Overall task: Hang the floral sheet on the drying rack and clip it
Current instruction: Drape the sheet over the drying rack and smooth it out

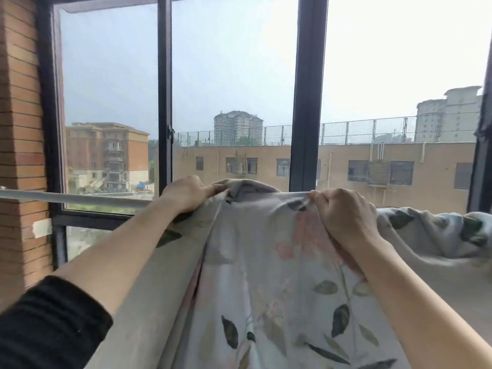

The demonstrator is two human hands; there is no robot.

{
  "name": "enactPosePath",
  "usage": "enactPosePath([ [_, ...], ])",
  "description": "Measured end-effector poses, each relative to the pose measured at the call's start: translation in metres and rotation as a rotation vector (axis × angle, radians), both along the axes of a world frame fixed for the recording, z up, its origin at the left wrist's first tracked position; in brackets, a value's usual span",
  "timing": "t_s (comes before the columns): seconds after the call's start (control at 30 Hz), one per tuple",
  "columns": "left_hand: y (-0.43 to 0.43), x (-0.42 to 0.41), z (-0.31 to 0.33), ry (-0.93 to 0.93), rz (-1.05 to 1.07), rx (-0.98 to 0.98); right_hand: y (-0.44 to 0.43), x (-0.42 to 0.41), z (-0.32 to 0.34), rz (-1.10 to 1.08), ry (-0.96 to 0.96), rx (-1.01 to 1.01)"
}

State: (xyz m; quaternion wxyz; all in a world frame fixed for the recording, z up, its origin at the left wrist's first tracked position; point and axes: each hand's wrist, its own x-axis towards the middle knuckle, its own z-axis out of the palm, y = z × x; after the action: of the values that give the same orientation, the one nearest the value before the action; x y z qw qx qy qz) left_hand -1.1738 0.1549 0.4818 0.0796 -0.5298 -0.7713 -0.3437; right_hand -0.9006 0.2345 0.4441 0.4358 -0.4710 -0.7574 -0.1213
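The floral sheet [266, 275] is draped over the white drying-rack rail [74, 198], which runs from left to right in front of a dark window frame [307, 102]. The rail is bare on the left and is covered by the fabric from the middle of the scene rightward. The near side of the sheet hangs down towards the bottom of the view, with green leaves and pale pink blossoms printed on a light grey ground. Farther right, the cloth is bunched in thick folds along the top line.

The left hand [186, 193] is held at the top edge of the sheet, just where the bare rail ends. Its fingers are curled and a fold of the fabric is pinched there. The right hand [343, 214] is set to the right of it, a little nearer. Its fingers are curled tightly into a gathered ridge of cloth, so that the sheet is grasped by both hands. The stretch of fabric between the two hands is pulled fairly taut, with a hump of cloth rising behind it.

A black sleeve [53, 323] is seen on the left forearm. A brick wall [21, 102] stands at the far left, with a strip of tape [42, 228] stuck to it. A long tan building [266, 161] is seen through the glass.
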Motion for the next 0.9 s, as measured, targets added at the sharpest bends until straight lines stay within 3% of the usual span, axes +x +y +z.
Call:
enactPosePath([
  [0.13,0.010,-0.001,-0.007,0.049,0.008,-0.061,0.009,0.002,0.013,-0.071,0.039,-0.164],
  [0.3,-0.001,-0.012,-0.005,-0.008,0.003,-0.076,-0.017,-0.027,0.014,0.237,0.108,-0.074],
  [0.47,-0.003,-0.007,-0.006,-0.018,0.011,-0.046,-0.054,-0.080,0.003,0.428,-0.048,-0.021],
  [0.6,-0.002,-0.005,-0.011,0.052,0.080,0.016,-0.050,-0.104,-0.011,0.315,-0.224,0.140],
  [0.7,0.000,-0.009,-0.025,0.060,0.095,0.244,-0.044,-0.107,-0.014,0.280,-0.243,0.167],
  [0.8,-0.017,-0.011,-0.048,0.007,-0.095,0.611,-0.039,-0.107,-0.011,0.284,-0.252,0.121],
  [0.9,-0.046,-0.009,-0.083,-0.059,-0.161,0.762,-0.035,-0.105,-0.013,0.271,-0.247,0.136],
])
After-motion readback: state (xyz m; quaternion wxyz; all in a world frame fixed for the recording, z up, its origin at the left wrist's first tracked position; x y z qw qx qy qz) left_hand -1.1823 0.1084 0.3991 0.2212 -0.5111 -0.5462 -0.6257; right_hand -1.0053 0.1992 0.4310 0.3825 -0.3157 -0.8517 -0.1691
